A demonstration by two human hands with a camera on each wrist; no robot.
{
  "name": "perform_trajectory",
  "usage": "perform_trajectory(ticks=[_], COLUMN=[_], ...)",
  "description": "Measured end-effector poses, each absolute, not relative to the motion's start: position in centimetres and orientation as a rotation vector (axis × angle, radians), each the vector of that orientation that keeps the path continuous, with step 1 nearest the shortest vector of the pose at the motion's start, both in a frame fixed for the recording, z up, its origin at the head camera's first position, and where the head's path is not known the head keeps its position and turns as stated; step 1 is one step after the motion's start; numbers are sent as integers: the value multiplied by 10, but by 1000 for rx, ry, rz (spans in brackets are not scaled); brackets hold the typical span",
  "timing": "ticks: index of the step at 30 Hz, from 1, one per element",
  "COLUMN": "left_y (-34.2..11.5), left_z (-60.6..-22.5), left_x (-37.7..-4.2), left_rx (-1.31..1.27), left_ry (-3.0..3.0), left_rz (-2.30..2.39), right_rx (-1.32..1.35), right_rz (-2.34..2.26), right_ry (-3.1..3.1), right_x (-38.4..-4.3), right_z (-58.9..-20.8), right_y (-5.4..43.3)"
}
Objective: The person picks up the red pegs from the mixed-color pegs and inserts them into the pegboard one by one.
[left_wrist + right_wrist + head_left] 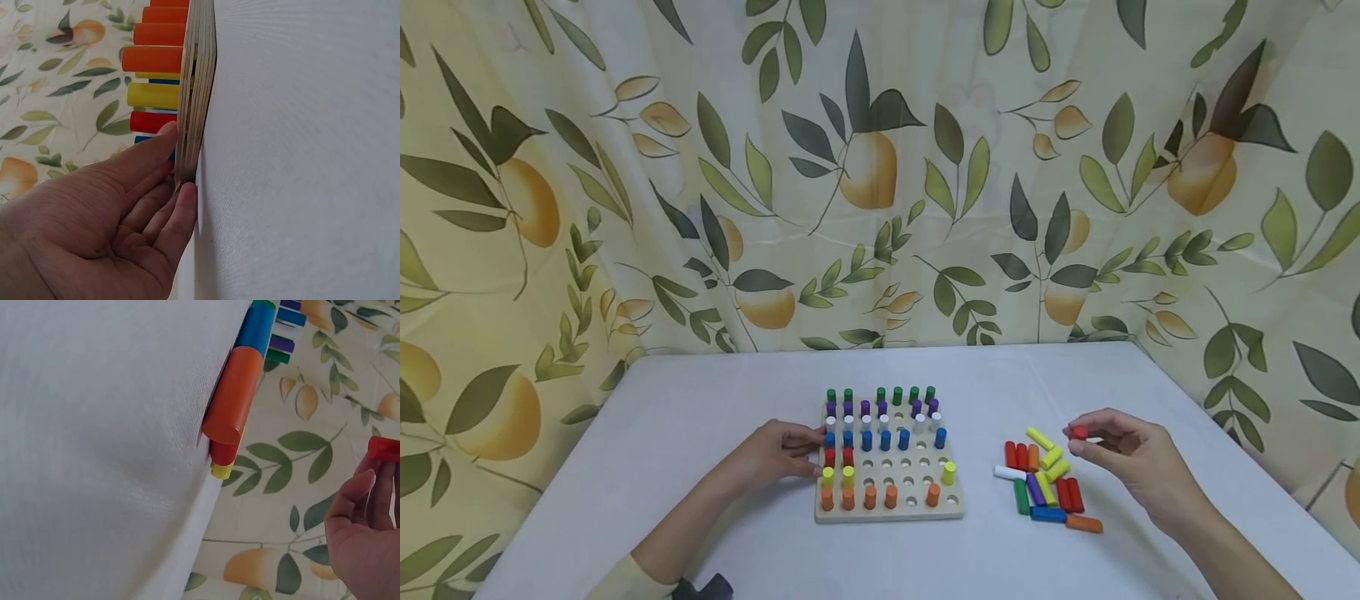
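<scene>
A pale wooden pegboard [887, 514] lies on the table, with coloured pegs upright in rows: green at the back, then purple, white, blue, red, yellow and orange in front. Several holes are bare, many in the red and yellow rows. My left hand [767, 454] holds the board's left edge; the left wrist view shows the thumb against the layered wooden side [199, 81] and the other fingers bent near its lower end. Over the loose pegs' right side, my right hand [1131, 454] pinches a red peg [1079, 432] between thumb and fingers, raised off the table.
Right of the board lies a loose pile of pegs, among them a white peg [1008, 472], a green peg [1022, 497], a blue peg [1048, 515] and an orange peg [1084, 524]. A dark object [707, 587] shows by the left forearm. Behind the white table [737, 375] hangs a fruit-patterned curtain [955, 250].
</scene>
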State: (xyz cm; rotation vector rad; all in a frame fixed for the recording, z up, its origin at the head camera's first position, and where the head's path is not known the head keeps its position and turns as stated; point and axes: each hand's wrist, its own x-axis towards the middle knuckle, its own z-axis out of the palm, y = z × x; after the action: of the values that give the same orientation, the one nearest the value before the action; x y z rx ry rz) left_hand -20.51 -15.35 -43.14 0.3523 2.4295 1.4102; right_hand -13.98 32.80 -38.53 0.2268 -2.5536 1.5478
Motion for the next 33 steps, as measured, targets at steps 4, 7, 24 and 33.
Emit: perform_trajectory(ticks=[4,7,24,33], left_y=[-154,-155,-154,-154], left_z=[-431,-431,-433,-430], left_x=[-207,-208,-208,-207], left_rx=[367,376,343,346], left_ry=[2435,2442,2430,2432], left_rz=[1389,1369,1410,1402], right_rx=[218,219,274,273], right_rz=[1568,1593,1596,1573], right_ry=[-2551,-2550,-2544,-2562], right_x=[-139,-139,-144,-149], right_z=[-385,-385,-381,-378], right_y=[328,328,321,313])
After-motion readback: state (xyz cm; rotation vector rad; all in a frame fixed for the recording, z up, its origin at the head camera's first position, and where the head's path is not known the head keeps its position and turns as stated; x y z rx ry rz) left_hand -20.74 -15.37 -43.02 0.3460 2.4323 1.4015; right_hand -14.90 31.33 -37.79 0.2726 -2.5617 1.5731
